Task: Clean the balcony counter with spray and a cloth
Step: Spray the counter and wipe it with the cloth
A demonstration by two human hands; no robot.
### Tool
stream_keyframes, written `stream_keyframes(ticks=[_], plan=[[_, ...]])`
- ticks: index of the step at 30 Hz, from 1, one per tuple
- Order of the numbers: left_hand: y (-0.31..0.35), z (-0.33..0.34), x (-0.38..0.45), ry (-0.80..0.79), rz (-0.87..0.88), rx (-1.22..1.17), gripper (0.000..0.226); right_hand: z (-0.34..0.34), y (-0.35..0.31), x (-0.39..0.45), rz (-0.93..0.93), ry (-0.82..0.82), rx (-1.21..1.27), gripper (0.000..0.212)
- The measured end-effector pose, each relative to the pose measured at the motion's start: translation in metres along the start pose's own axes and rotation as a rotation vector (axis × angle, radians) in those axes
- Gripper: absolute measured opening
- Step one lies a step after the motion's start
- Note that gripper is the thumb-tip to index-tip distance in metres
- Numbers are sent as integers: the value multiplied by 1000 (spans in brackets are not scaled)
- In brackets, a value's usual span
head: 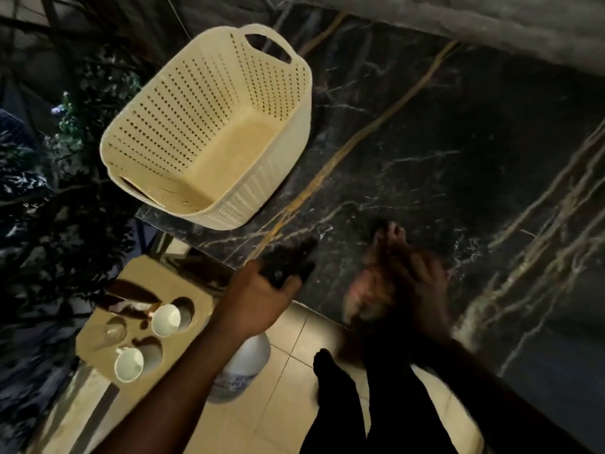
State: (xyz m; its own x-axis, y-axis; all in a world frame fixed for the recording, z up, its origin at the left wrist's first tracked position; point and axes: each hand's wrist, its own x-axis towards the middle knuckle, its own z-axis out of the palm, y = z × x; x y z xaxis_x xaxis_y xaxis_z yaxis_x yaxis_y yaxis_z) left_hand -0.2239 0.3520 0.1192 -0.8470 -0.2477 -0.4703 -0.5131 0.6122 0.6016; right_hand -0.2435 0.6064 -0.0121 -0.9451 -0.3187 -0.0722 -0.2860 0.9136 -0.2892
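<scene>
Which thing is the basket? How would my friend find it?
Look at the dark marble counter. At its left end sits the basket, hanging partly over the edge. It is the only cream thing there, dotted with holes, with handle slots.

Your counter [425,152] is black marble with white and gold veining. One cream perforated basket [209,126] sits on it near the left end, overhanging the edge. Beside it and lower stands a tan tray-like surface [144,280] carrying two white cups [166,320], possibly a clear glass too; blur hides detail. Below: beige tiled floor [288,404].
</scene>
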Motion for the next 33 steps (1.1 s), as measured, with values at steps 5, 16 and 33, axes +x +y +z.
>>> stream_keyframes(ticks=[5, 16, 33], plan=[[36, 18, -7, -157, 117, 47, 27, -26, -72, 3, -352, 320, 199, 34], [59, 55, -25, -119, 13, 119, 27, -35, -16, -3, 59, 265, 151, 33], [101, 109, -41, -145, -50, 101, 29, -58, 68, -19, 81, 222, 76, 38]])
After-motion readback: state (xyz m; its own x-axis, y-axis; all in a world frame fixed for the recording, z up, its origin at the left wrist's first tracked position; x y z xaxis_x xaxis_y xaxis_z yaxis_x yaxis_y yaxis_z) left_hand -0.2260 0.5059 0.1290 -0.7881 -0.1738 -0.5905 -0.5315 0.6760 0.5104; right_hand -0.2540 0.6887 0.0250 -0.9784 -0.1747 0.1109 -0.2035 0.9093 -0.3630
